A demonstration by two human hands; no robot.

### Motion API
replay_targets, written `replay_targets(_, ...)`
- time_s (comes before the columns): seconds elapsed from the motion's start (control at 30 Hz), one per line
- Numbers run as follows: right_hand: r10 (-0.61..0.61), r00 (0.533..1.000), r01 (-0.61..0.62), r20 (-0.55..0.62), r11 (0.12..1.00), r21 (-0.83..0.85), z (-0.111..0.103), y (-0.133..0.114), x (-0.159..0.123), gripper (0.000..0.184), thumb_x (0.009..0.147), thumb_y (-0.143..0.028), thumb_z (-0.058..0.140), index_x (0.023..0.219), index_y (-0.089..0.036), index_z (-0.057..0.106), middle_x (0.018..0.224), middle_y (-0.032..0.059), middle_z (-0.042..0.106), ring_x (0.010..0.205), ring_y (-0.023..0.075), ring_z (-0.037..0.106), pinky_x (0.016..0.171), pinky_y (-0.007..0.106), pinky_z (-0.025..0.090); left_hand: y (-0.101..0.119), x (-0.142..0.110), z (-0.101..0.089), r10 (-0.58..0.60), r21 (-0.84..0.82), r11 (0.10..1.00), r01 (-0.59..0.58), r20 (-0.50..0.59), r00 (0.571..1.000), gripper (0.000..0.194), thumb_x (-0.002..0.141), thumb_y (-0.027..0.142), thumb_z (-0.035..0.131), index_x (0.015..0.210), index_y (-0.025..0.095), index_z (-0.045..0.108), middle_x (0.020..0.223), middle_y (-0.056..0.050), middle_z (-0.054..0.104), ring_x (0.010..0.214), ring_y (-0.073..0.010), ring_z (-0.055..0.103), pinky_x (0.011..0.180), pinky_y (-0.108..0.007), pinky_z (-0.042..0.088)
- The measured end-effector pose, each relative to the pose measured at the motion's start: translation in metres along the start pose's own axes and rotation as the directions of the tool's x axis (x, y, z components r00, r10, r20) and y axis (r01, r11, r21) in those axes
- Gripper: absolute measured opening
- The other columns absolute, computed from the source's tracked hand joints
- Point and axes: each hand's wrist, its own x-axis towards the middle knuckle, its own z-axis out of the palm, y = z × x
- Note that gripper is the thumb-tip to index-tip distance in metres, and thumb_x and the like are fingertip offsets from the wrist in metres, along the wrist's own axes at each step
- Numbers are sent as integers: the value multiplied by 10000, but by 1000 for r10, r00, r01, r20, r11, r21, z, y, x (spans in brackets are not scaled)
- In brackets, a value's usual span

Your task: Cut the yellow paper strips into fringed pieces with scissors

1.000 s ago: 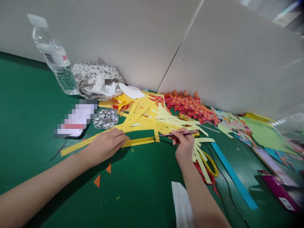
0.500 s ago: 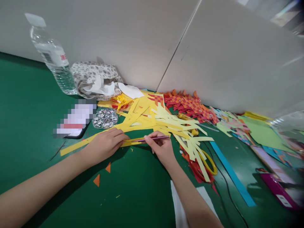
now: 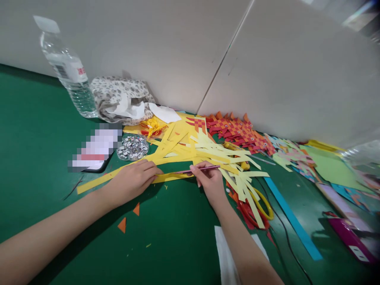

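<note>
Two orange triangles (image 3: 122,225); left hand (image 3: 134,179) nearby

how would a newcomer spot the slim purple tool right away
On the green tabletop, find the right hand beside the pale yellow paper strips. It holds a slim purple rod-like tool. Unlike the flat yellow paper around it, this is narrow, straight and purple.

Clear bottle (image 3: 70,73) beside patterned cloth pouch (image 3: 121,89), phone (image 3: 97,148), purple device (image 3: 350,239), black cable (image 3: 286,232)

The left hand (image 3: 133,180) touches a yellow strip (image 3: 172,179); the right hand (image 3: 211,185) holds a purple tool (image 3: 213,168).
</note>
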Motion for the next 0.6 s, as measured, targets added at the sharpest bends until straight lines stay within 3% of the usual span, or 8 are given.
replay_targets(0.1, 4, 998, -2, -59, 1000, 30, -8, 2, 4, 243, 704, -383, 694, 639, -194, 556, 433, -76, 438, 373, 75, 372, 385, 218, 285, 1, 0, 0, 7, 6, 1000, -7, -9, 1000, 260, 947, 215, 351, 1000, 178, 602, 921, -67, 641, 846, -197, 578, 740, -320, 472)
replay_targets(0.33, 18, 978, 0, -207, 996, 86, -23, 8, 12, 178, 687, -281, 676, 601, -184, 554, 482, -29, 590, 354, 71, 391, 369, 219, 262, 0, -1, 0, -7, 18, 1000, 6, 9, 1000, 259, 952, 226, 350, 1006, 183, 599, 930, -65, 638, 868, -202, 576, 758, -326, 472)
replay_targets(0.6, -77, 925, 115, -373, 990, 83, -29, 11, 10, 185, 705, -249, 633, 582, -216, 498, 412, -71, 457, 369, 102, 434, 382, 239, 279, 0, -1, 1, -9, -6, 1000, 9, -25, 1000, 274, 945, 233, 354, 1006, 192, 619, 923, -63, 647, 874, -199, 585, 766, -324, 478)
